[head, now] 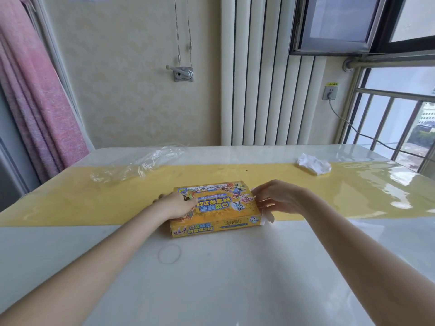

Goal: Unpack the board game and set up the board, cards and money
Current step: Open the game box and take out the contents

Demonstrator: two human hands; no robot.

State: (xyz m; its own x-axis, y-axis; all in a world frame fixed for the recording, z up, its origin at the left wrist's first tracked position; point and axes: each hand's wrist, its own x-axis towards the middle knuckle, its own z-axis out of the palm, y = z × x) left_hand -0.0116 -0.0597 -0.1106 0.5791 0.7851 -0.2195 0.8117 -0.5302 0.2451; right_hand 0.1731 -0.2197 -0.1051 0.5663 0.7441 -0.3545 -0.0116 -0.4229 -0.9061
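White table [211, 278] with yellow strip | I see the yellow game box [215, 209] lying closed mid-table | left hand [175, 205] presses flat on its lid | right hand [280, 200] pinches the box's right end flap.

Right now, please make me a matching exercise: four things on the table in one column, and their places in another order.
1. game box
2. plastic wrap
3. crumpled paper
4. left hand

a. far right, on the yellow strip
b. far left of the table
c. resting on the box top
d. middle, lying flat

Pairs: 1-d, 2-b, 3-a, 4-c
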